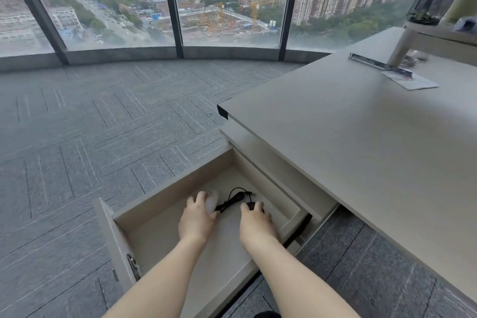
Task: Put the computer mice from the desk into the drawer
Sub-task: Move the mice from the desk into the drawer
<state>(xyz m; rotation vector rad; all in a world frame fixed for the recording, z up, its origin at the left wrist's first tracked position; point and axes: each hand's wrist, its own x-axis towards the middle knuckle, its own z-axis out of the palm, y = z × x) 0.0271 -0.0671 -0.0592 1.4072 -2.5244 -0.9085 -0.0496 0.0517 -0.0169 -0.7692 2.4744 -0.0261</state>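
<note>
Beside the desk (361,137), open drawer (165,204): left hand (197,217) cups white mouse (212,202), right hand (255,222) grips black mouse (251,205).

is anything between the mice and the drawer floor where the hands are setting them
Nothing visible. The left hand cups the white mouse and the right hand the black mouse, both already inside the open drawer; only the black cable lies between them.

I see two bare forearms, no sleeves, watch or rings showing. My left hand (196,217) and right hand (255,222) are ungloved, with short, plain nails.
</note>
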